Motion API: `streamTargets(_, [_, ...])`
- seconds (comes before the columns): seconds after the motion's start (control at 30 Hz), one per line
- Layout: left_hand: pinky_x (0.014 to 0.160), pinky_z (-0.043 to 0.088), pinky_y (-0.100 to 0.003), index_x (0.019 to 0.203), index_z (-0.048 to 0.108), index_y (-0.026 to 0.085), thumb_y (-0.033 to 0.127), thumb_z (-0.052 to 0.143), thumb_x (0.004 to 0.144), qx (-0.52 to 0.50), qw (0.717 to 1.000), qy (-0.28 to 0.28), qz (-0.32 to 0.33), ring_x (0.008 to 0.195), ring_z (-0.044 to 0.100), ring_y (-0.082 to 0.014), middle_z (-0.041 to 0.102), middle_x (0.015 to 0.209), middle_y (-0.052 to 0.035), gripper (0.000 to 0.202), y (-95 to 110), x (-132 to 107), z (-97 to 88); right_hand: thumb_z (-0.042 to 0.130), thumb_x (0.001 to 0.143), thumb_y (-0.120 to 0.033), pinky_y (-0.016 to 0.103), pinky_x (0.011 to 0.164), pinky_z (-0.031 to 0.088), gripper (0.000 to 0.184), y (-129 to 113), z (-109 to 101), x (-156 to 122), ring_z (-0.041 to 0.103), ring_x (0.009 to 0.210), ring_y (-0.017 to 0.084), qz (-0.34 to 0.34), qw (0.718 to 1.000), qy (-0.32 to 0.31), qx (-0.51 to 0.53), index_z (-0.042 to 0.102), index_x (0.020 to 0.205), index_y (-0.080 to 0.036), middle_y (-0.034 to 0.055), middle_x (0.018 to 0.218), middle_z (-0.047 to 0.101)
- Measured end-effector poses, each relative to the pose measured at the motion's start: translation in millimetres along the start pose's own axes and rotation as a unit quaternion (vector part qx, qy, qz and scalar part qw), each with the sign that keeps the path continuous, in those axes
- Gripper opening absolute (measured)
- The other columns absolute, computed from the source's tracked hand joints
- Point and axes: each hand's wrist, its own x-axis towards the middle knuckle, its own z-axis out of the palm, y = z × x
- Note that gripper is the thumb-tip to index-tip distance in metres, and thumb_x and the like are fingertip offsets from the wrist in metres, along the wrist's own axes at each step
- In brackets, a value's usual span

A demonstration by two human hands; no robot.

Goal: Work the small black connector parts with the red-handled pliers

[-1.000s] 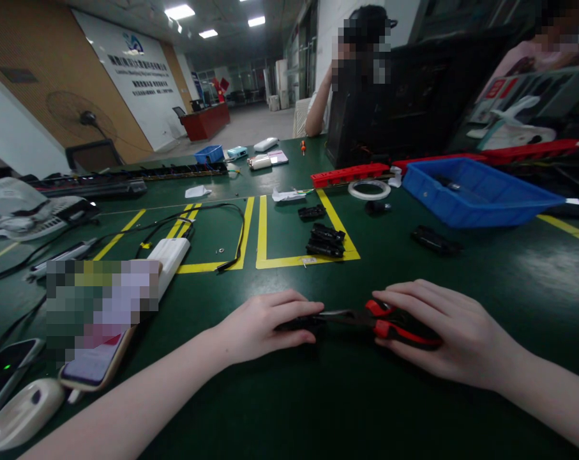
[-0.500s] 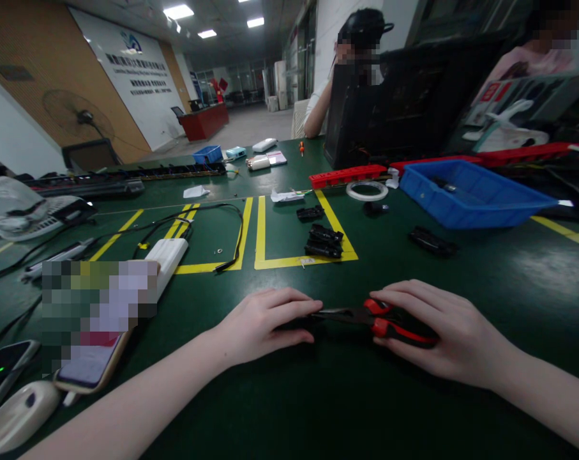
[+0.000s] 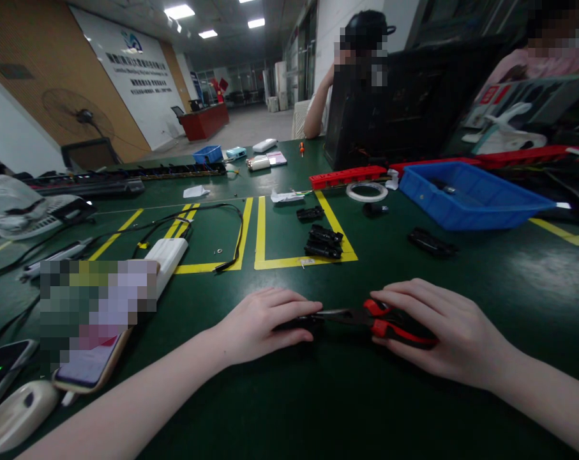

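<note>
Long-nose pliers with red and black handles [image 3: 404,332] lie in my right hand [image 3: 447,329], whose fingers are wrapped round the grips. Their jaws point left and reach the end of a small black part [image 3: 296,322]. My left hand [image 3: 265,324] pinches that part between thumb and fingers, which hide most of it. Whether the jaws are clamped on it, I cannot tell. Beyond the hands, similar black plastic parts [image 3: 323,241] lie at the yellow tape corner, with a smaller one [image 3: 310,213] behind them. Another black part [image 3: 431,242] rests farther right.
A blue tray [image 3: 475,214] stands at the right, near a clear tape ring [image 3: 366,191]. To the left are a phone [image 3: 92,364], a white mouse [image 3: 21,415] and black cables [image 3: 239,246]. Across the table, a person [image 3: 315,112] sits behind a large black case [image 3: 399,108].
Both hands, the pliers and the black part stay nearly in place. Only slight shifts of the view show.
</note>
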Motion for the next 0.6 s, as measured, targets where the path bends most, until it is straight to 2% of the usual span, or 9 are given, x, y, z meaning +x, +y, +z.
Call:
streamTargets(0.4, [0.088, 0.053, -0.034, 0.137, 0.050, 0.020, 0.035, 0.052, 0.100, 0.006, 1.000, -0.007, 0.003, 0.105, 0.063, -0.0201, 0.065, 0.120, -0.0086, 0.039, 0.5, 0.4, -1.2, 0.062, 0.089, -0.033, 0.034, 0.072, 0.055, 0.037, -2.4, -1.5, 1.9, 0.066, 0.087, 0.022, -0.023, 0.999, 0.006, -0.037, 0.058, 0.122, -0.016, 0.0114, 0.105, 0.067])
streamTargets(0.6, [0.094, 0.052, -0.035, 0.136, 0.049, 0.021, 0.031, 0.054, 0.099, 0.010, 1.000, 0.006, 0.003, 0.112, 0.060, -0.0202, 0.062, 0.126, -0.0083, 0.039, 2.3, 0.1, -0.1, 0.060, 0.090, -0.035, 0.032, 0.070, 0.056, 0.037, -0.4, -0.6, 0.6, 0.065, 0.088, 0.021, -0.008, 1.000, -0.018, -0.004, 0.057, 0.122, -0.017, 0.0109, 0.105, 0.066])
